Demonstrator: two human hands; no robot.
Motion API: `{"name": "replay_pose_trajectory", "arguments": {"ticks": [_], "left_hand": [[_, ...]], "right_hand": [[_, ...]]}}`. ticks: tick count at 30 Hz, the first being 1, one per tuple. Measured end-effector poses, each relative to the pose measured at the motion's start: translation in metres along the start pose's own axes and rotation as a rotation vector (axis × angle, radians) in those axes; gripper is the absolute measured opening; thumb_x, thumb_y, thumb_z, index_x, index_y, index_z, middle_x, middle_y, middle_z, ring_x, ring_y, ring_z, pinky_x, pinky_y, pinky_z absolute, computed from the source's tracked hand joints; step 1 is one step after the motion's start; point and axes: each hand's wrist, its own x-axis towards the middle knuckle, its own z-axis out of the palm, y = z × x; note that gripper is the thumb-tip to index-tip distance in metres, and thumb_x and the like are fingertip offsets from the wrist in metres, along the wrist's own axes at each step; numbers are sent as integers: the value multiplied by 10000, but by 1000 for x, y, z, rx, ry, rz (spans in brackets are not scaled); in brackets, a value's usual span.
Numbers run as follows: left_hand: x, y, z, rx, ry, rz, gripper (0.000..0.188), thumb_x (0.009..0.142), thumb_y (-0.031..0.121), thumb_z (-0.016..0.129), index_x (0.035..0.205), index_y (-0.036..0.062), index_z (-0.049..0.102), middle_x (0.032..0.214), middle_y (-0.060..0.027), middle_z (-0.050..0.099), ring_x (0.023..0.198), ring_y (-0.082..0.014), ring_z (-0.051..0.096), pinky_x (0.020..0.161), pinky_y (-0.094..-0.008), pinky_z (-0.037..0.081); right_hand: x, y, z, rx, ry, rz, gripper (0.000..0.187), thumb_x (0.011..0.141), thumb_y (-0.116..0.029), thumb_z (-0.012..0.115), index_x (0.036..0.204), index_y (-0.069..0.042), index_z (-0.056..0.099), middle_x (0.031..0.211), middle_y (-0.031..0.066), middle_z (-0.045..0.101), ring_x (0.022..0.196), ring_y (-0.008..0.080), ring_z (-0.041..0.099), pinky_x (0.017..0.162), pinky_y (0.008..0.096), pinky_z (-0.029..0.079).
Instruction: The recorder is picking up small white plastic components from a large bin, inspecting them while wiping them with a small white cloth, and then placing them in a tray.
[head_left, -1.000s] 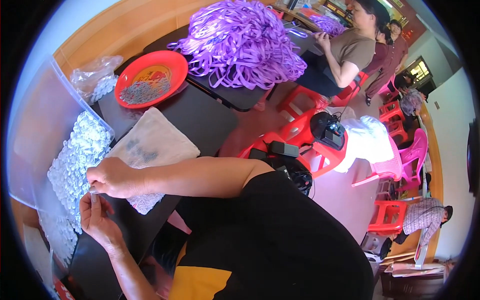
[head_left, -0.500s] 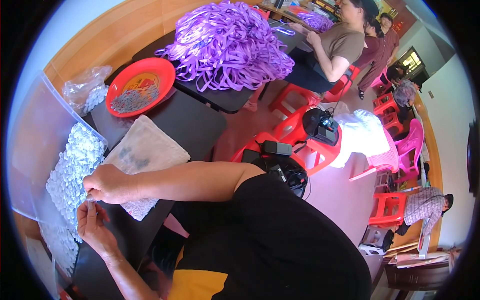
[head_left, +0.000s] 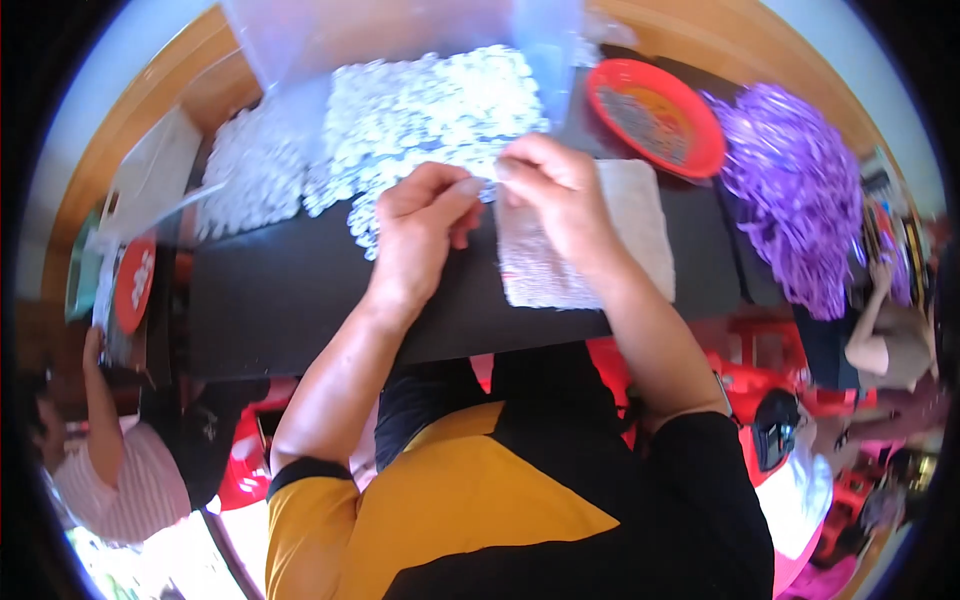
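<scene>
My left hand (head_left: 418, 225) and my right hand (head_left: 560, 195) are raised over the dark table, facing each other with a narrow gap. Each has thumb and fingers pinched together. Whatever small thing they hold is too small and washed out to name. Right behind them spreads a heap of small whitish plastic pieces (head_left: 430, 110), spilling from a clear plastic bin (head_left: 555, 60). Under and beside my right hand lies a pale folded cloth (head_left: 635, 225).
A red plate (head_left: 708, 160) with small grey pieces stands at the back right, beside a purple ribbon pile (head_left: 785, 190). Another whitish heap (head_left: 250, 165) lies at the left. Co-workers sit at both sides, one with an arm (head_left: 105, 400) near a red dish (head_left: 135, 285).
My view has swung left, so hands and table now sit in the middle. The hands were touching at a small piece; now they are slightly apart, fingers still pinched.
</scene>
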Motion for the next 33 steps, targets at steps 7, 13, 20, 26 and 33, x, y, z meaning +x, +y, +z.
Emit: {"name": "replay_pose_trajectory", "arguments": {"ticks": [7, 13, 20, 26, 33], "left_hand": [[-8, 10, -4, 38, -25, -33, 119, 927, 132, 619, 929, 13, 627, 755, -33, 624, 659, -86, 568, 555, -215, 434], [-6, 8, -3, 73, -15, -25, 120, 927, 138, 624, 925, 17, 618, 751, -20, 609, 656, -70, 550, 557, -208, 427], [-7, 0, -2, 148, 11, 17, 112, 932, 120, 604, 889, 17, 596, 726, -10, 584, 622, -56, 515, 535, -198, 412], [-8, -5, -2, 171, 37, 35, 100, 927, 100, 602, 870, 18, 596, 696, -4, 573, 577, -53, 490, 512, -200, 400], [-10, -3, 3, 138, 124, 7, 93, 864, 24, 621, 791, -9, 574, 643, -20, 561, 587, -76, 504, 528, -237, 421]], "right_hand": [[-1, -7, 10, -19, 1, -37, 103, 912, -75, 612, 870, 18, 600, 692, 1, 543, 638, 68, 485, 593, 225, 399], [-1, -6, 9, -104, -7, -38, 109, 920, -86, 608, 877, 14, 599, 683, 3, 541, 629, 69, 487, 589, 222, 399], [-1, -3, 14, -101, -2, 4, 100, 918, -81, 608, 875, 8, 594, 684, 2, 540, 619, 66, 488, 567, 225, 399], [-3, 1, 14, -146, -69, 24, 136, 946, -134, 589, 906, -5, 600, 698, -8, 536, 620, 63, 486, 582, 215, 398], [-4, 2, 20, -175, -47, 22, 109, 916, -89, 603, 846, -10, 577, 641, -1, 521, 583, 66, 489, 533, 234, 394]]}}
